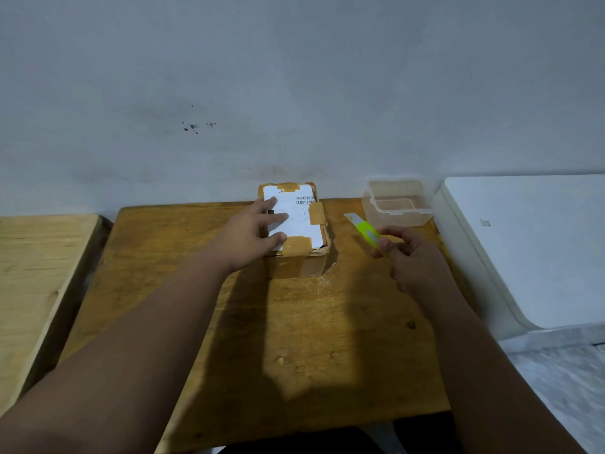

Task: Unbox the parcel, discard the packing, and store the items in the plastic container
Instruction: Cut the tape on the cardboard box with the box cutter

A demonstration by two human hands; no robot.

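A brown cardboard parcel point(301, 257) stands at the back of the wooden table point(255, 322), sealed with brown tape and bearing a white barcode label. My left hand point(255, 234) lies flat on its top, fingers spread over the label. To the right, my right hand point(412, 257) holds a neon-green utility knife point(366, 234) with its blade out, pointing up and left, apart from the parcel. A clear plastic container point(397, 204) stands without a lid at the table's back right corner, nothing visible inside.
A grey wall rises right behind the table. A white boxy appliance point(530, 244) stands against the table's right side. A lighter wooden surface point(36, 257) lies to the left, across a narrow gap.
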